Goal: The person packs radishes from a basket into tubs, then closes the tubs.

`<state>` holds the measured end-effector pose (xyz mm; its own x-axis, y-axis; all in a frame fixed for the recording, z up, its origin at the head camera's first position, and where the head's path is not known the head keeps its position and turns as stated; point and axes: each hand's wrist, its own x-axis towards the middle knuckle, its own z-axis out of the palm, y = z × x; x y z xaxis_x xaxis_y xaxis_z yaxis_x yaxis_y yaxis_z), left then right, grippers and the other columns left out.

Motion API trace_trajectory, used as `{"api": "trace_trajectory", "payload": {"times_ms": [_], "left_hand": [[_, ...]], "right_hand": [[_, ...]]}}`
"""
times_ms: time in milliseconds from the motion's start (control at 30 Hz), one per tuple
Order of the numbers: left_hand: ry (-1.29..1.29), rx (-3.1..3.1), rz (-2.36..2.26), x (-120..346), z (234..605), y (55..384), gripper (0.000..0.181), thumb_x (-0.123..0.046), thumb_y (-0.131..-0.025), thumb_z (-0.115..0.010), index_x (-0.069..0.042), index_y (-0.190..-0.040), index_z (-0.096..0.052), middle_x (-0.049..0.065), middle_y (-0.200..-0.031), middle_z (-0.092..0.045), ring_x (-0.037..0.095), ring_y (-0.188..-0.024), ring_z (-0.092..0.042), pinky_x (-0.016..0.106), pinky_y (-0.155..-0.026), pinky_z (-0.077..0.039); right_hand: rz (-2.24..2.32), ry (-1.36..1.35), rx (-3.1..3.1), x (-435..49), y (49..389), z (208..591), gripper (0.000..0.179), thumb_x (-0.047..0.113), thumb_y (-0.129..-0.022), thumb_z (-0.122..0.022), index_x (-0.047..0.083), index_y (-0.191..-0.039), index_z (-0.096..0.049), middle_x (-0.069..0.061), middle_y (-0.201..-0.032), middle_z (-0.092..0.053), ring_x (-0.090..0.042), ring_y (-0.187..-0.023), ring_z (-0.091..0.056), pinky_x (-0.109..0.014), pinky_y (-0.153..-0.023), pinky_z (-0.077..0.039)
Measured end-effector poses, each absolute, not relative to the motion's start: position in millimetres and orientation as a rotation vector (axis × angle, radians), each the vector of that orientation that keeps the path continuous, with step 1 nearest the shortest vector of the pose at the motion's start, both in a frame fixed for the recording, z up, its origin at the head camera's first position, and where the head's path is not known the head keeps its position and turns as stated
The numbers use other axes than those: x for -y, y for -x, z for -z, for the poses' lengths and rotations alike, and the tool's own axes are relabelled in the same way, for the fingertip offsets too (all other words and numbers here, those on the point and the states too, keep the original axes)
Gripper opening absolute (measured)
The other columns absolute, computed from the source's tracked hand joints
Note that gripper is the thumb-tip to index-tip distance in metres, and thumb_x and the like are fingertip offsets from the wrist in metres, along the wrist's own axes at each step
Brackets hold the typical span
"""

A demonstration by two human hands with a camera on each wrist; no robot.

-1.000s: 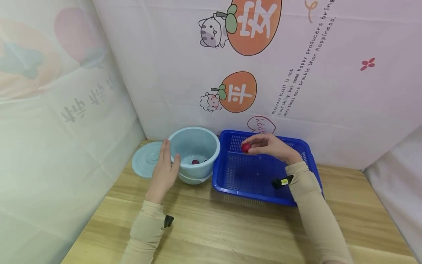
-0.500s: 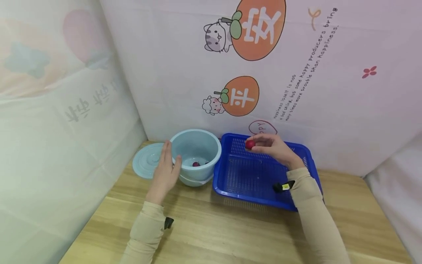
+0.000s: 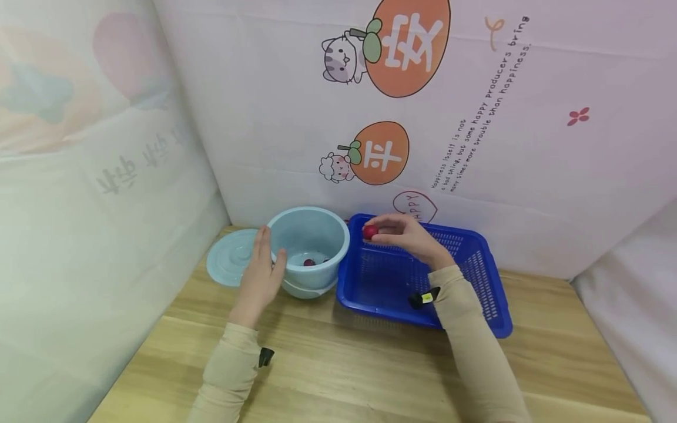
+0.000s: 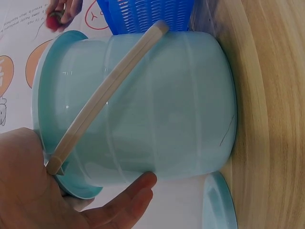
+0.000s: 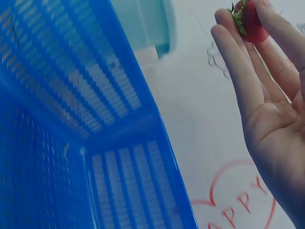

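Observation:
My right hand [image 3: 409, 238] pinches a red radish [image 3: 370, 232] between thumb and fingers, above the left back part of a blue plastic basket [image 3: 502, 326]. Green trimmed stalks show on the radish [image 5: 251, 21] in the right wrist view. My left hand [image 3: 259, 282] rests against the near left side of a light blue bucket [image 3: 309, 279], its fingers fairly straight and its thumb at the rim. Inside the bucket lie a red radish [image 3: 309, 262] and another small thing, partly hidden by the rim. A pale handle [image 4: 107, 98] hangs across the bucket's outside in the left wrist view.
A round light blue lid [image 3: 227, 258] lies on the wooden table [image 3: 328, 364] left of the bucket. Basket and bucket stand side by side, close to a printed white cloth [image 3: 275, 117] at the back. Another white cloth [image 3: 106, 235] hangs on the left.
My right hand has carried the radish left across the basket toward the bucket. My left hand stays at the bucket's side.

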<state>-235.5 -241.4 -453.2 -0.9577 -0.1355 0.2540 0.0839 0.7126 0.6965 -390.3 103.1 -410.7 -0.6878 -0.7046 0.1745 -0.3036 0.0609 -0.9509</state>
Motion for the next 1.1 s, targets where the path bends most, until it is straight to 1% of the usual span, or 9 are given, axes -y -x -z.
{"api": "trace_trajectory", "payload": {"times_ms": [100, 200, 267, 500, 567, 767, 933, 1000, 1100], "left_hand": [[-0.032, 2.63, 1.098, 244, 453, 233, 0.074, -0.046, -0.114, -0.033, -0.006, -0.17, -0.006, 0.008, -0.178, -0.001, 0.048, -0.145, -0.043, 0.07, -0.111, -0.04], [-0.041, 2.632, 1.108, 245, 453, 232, 0.075, -0.048, -0.114, -0.032, -0.008, -0.171, -0.005, 0.005, -0.178, 0.001, 0.048, -0.144, -0.044, 0.072, -0.111, -0.038], [-0.047, 2.633, 1.11, 246, 453, 231, 0.075, -0.048, -0.114, -0.032, -0.008, -0.171, -0.005, 0.004, -0.178, 0.002, 0.048, -0.144, -0.044, 0.073, -0.111, -0.038], [-0.04, 2.628, 1.097, 246, 452, 232, 0.074, -0.046, -0.114, -0.033, -0.007, -0.171, -0.006, 0.005, -0.178, 0.001, 0.047, -0.15, -0.036, 0.077, -0.11, -0.034], [-0.039, 2.632, 1.095, 245, 453, 233, 0.074, -0.046, -0.114, -0.033, -0.007, -0.171, -0.006, 0.006, -0.178, 0.001, 0.048, -0.15, -0.035, 0.076, -0.111, -0.034], [-0.042, 2.632, 1.108, 244, 454, 233, 0.074, -0.046, -0.114, -0.033, -0.007, -0.171, -0.006, 0.007, -0.178, 0.0, 0.047, -0.15, -0.035, 0.068, -0.115, -0.037], [-0.051, 2.635, 1.106, 243, 453, 233, 0.075, -0.048, -0.113, -0.032, -0.008, -0.171, -0.006, 0.005, -0.178, 0.0, 0.048, -0.147, -0.04, 0.069, -0.112, -0.039], [-0.055, 2.632, 1.105, 243, 454, 233, 0.075, -0.049, -0.113, -0.032, -0.008, -0.171, -0.006, 0.004, -0.178, 0.0, 0.048, -0.146, -0.042, 0.069, -0.111, -0.04], [-0.057, 2.631, 1.104, 244, 455, 234, 0.075, -0.049, -0.113, -0.032, -0.008, -0.171, -0.006, 0.005, -0.178, -0.001, 0.048, -0.147, -0.041, 0.069, -0.112, -0.04]], "right_hand": [[1.672, 1.033, -1.962, -84, 389, 414, 0.032, 0.012, -0.099, -0.076, 0.005, -0.13, -0.071, -0.017, -0.126, -0.072, -0.031, -0.112, -0.073, -0.046, -0.098, -0.058], [1.677, 1.039, -1.927, -69, 389, 415, 0.033, 0.013, -0.098, -0.077, 0.004, -0.13, -0.071, -0.018, -0.125, -0.071, -0.032, -0.111, -0.073, -0.05, -0.099, -0.057], [1.677, 1.031, -1.926, -60, 388, 415, 0.034, 0.015, -0.098, -0.078, 0.005, -0.13, -0.072, -0.017, -0.124, -0.072, -0.032, -0.11, -0.073, -0.051, -0.1, -0.057], [1.699, 0.991, -1.939, -36, 385, 414, 0.039, 0.019, -0.096, -0.079, 0.005, -0.131, -0.07, -0.017, -0.123, -0.073, -0.031, -0.111, -0.073, -0.044, -0.098, -0.059], [1.693, 0.98, -1.951, -31, 383, 414, 0.039, 0.022, -0.096, -0.08, 0.007, -0.131, -0.071, -0.016, -0.122, -0.074, -0.031, -0.111, -0.072, -0.044, -0.099, -0.058], [1.652, 0.996, -1.98, -17, 381, 415, 0.038, 0.025, -0.096, -0.08, 0.013, -0.131, -0.072, -0.012, -0.125, -0.073, -0.032, -0.114, -0.072, -0.047, -0.103, -0.055], [1.624, 0.988, -2.005, -13, 380, 414, 0.039, 0.027, -0.096, -0.079, 0.014, -0.132, -0.072, -0.01, -0.127, -0.073, -0.029, -0.12, -0.069, -0.049, -0.105, -0.053], [1.622, 0.99, -2.002, -13, 380, 414, 0.039, 0.027, -0.096, -0.079, 0.014, -0.132, -0.072, -0.01, -0.128, -0.072, -0.03, -0.12, -0.069, -0.05, -0.106, -0.053], [1.618, 0.997, -1.989, -12, 381, 416, 0.038, 0.026, -0.097, -0.079, 0.013, -0.132, -0.072, -0.011, -0.13, -0.07, -0.031, -0.118, -0.07, -0.05, -0.106, -0.053]]}}
